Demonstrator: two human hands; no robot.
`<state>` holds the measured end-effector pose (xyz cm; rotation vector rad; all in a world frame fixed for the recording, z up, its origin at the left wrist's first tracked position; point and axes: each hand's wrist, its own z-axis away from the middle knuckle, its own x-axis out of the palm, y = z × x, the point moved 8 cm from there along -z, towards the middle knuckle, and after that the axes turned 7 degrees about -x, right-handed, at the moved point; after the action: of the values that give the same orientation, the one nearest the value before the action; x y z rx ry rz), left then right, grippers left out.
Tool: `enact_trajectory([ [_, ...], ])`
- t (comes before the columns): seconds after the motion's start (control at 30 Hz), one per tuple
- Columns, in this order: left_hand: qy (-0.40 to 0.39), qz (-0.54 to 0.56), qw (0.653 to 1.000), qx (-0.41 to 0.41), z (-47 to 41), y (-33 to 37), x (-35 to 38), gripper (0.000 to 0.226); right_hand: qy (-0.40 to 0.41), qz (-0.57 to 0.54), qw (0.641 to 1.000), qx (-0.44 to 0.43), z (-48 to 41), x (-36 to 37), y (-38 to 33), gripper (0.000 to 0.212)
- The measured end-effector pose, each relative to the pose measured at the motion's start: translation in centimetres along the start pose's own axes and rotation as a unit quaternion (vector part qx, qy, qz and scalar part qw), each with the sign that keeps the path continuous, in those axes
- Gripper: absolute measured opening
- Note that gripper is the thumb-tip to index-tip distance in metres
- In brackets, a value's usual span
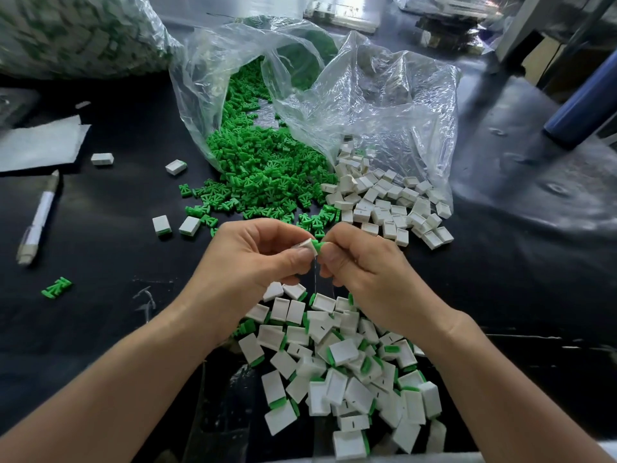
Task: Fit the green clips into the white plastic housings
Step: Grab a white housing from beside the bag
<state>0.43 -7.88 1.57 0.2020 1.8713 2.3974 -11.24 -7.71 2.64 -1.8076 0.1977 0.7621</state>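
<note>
My left hand (253, 252) pinches a small white housing (306, 246) between thumb and fingers. My right hand (360, 262) pinches a green clip (319, 246) whose end touches the housing's opening. Both hands meet above the black table. Behind them a heap of loose green clips (263, 172) spills from a clear plastic bag (334, 78). A heap of empty white housings (387, 205) lies to its right. Below my hands sits a pile of white housings with green clips fitted in them (344, 362).
A white pen (38, 218) and a white sheet (40, 145) lie at the left. A stray green clip (56, 287) sits near the left front. Single white housings (176, 167) are scattered left of the bag. Another full bag (76, 31) lies at the back left.
</note>
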Motion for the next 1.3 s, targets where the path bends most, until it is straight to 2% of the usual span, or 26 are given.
enact_trajectory([
  [0.17, -0.012, 0.005, 1.000, 0.002, 0.0, 0.1, 0.0, 0.018, 0.010, 0.014, 1.000, -0.014, -0.1, 0.1, -0.3, 0.023],
  [0.33, -0.026, -0.084, 0.995, 0.036, 0.2, 0.6, 0.2, 0.008, -0.030, 0.116, 0.990, -0.079, 0.1, 0.0, -1.2, 0.018],
  [0.5, -0.010, -0.166, 0.983, 0.081, 0.5, 1.0, 0.2, 0.017, -0.052, 0.176, 0.978, -0.101, 0.2, 0.4, -1.7, 0.019],
  [0.63, 0.010, -0.256, 0.959, 0.118, 0.7, 1.0, 0.6, 0.021, -0.074, 0.243, 0.958, -0.130, 0.3, 1.1, -2.2, 0.019],
  [0.7, 0.013, -0.258, 0.959, 0.116, 0.7, 0.9, 0.5, 0.022, -0.066, 0.253, 0.955, -0.140, 0.3, 1.1, -2.4, 0.016],
  [0.77, -0.005, -0.183, 0.979, 0.092, 0.5, 0.8, 0.4, 0.017, -0.035, 0.211, 0.968, -0.129, 0.2, 0.5, -2.1, 0.016],
  [0.83, -0.032, -0.081, 0.994, 0.071, 0.4, 0.9, 0.5, 0.011, -0.001, 0.079, 0.992, -0.093, 0.1, -0.4, -1.6, 0.017],
  [0.9, -0.048, -0.016, 0.997, 0.057, 0.3, 0.9, 0.6, 0.022, 0.019, -0.077, 0.996, -0.046, 0.0, -0.9, -0.9, 0.018],
  [0.97, -0.049, 0.007, 0.998, 0.045, 0.3, 0.9, 0.7, 0.024, 0.022, -0.177, 0.984, -0.010, 0.1, -0.9, -0.3, 0.025],
  [1.1, -0.038, 0.022, 0.998, 0.040, 0.3, 0.7, 0.5, 0.020, 0.010, -0.235, 0.969, 0.068, 0.2, -0.6, 0.6, 0.044],
  [1.17, -0.040, 0.038, 0.997, 0.045, 0.3, 0.7, 0.5, 0.019, -0.019, -0.272, 0.957, 0.103, 0.3, 0.2, 1.0, 0.053],
  [1.3, -0.061, 0.061, 0.995, 0.048, 0.4, 0.7, 0.9, 0.014, -0.096, -0.361, 0.921, 0.112, 0.4, 2.3, 0.2, 0.058],
])
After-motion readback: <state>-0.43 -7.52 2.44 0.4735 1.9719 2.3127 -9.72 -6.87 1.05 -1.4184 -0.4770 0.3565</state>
